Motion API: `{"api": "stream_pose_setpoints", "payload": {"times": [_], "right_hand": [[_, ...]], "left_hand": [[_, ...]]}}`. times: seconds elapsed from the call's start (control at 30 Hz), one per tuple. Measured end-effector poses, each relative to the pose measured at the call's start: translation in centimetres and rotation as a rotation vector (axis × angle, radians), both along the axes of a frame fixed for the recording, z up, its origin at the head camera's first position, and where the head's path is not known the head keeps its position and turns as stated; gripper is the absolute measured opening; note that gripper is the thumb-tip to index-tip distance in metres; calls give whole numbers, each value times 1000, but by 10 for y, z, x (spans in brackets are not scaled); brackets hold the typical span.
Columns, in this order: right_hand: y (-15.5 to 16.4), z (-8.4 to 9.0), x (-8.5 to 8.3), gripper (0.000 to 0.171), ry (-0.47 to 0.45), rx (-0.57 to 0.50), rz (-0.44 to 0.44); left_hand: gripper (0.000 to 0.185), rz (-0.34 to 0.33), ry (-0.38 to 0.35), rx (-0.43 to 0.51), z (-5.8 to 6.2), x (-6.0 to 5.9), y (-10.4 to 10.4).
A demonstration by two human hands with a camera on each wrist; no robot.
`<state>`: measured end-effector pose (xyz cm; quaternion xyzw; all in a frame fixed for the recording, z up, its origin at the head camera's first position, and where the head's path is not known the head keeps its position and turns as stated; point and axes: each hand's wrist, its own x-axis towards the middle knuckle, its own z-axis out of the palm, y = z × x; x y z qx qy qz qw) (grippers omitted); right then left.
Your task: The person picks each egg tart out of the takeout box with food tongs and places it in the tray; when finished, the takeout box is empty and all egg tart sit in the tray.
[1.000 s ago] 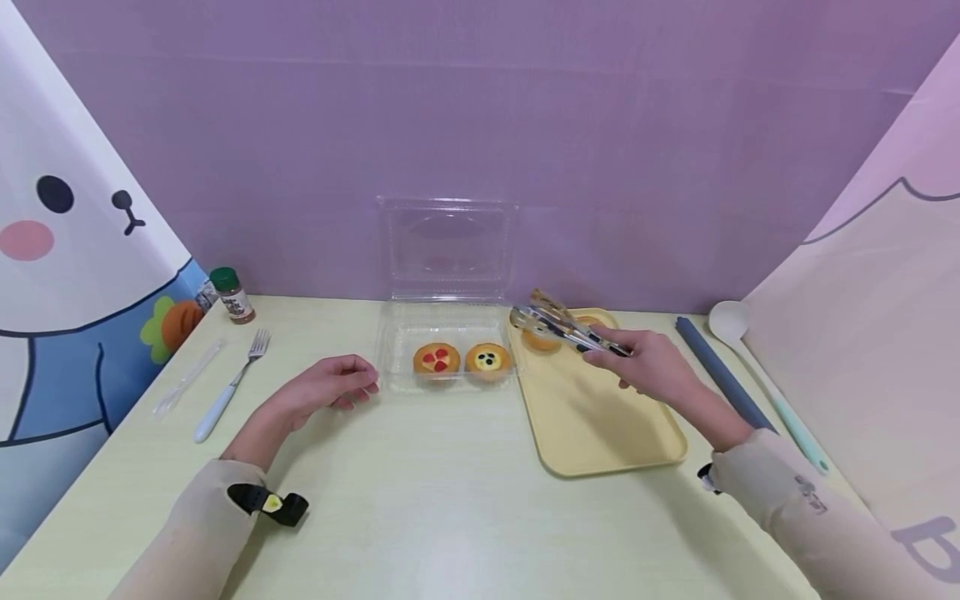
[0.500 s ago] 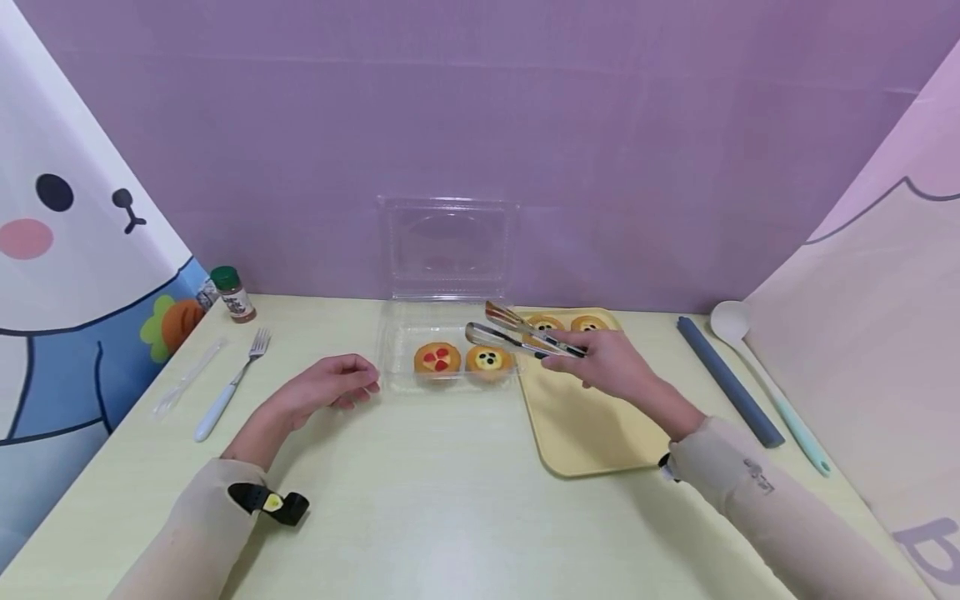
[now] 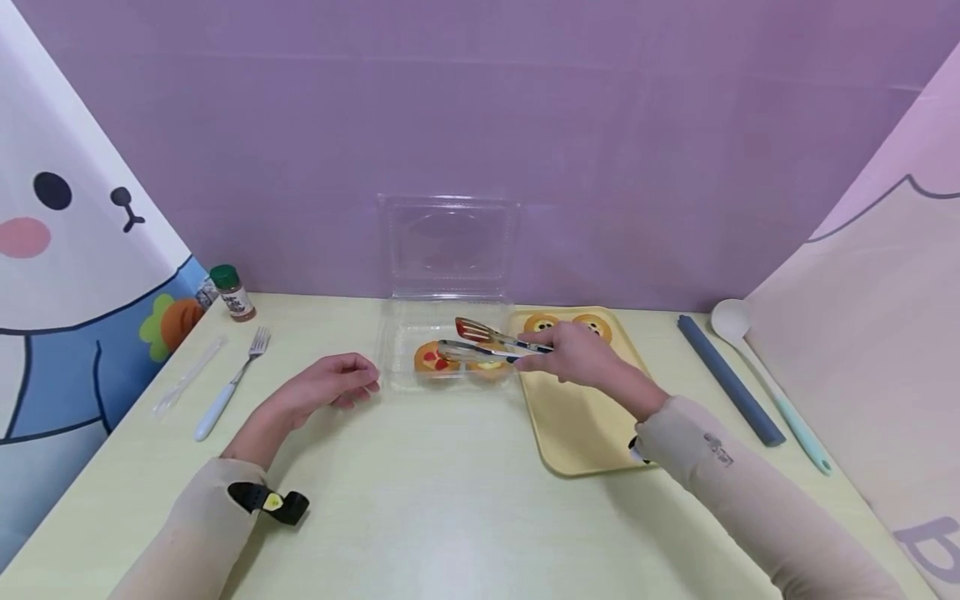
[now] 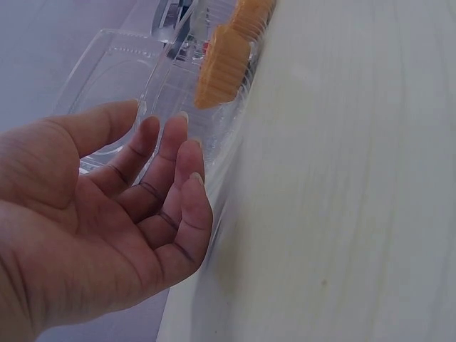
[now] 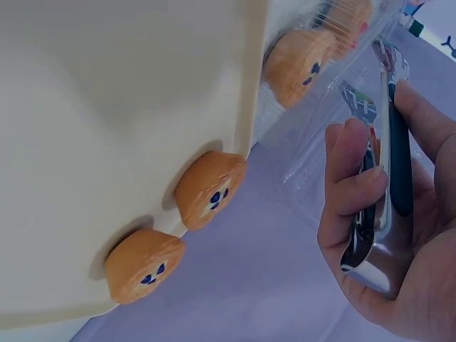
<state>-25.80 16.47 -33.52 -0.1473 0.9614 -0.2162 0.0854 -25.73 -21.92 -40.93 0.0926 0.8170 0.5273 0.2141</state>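
Note:
My right hand (image 3: 573,354) grips a pair of metal tongs (image 5: 388,164) with dark handles. In the head view the spread tong tips hang over the clear plastic box (image 3: 401,379), with nothing between them. Inside the box sit a tart with red fruit (image 3: 429,358) and a tart with dark berries (image 5: 296,68), side by side along the front. Two more berry tarts (image 5: 210,189) rest at the far end of the yellow tray (image 3: 592,437), right of the box. Left of the box my left hand (image 3: 330,387) holds nothing, its fingers loosely bent.
The box's lid (image 3: 450,246) stands raised at the back. On the left are a fork (image 3: 225,396), a clear plastic-looking strip (image 3: 187,379) and a green-capped jar (image 3: 232,293). A blue-grey rod (image 3: 729,379) and a long spoon (image 3: 772,383) lie at the right.
My right hand has moved left with the tongs, from above the tray to above the box. The tarts and my left hand have stayed where they were.

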Motion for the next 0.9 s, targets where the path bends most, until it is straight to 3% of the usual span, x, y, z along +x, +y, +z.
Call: {"api": "stream_pose_setpoints", "payload": {"times": [0.63,0.9], "right_hand": [[-19,0,-2,56,44,95,34],[-26,3,-3,57,-1,152,27]], "left_hand": [[38,4,-2,17,0,0,1],[38,4,-1,13,1,1,1]]}}
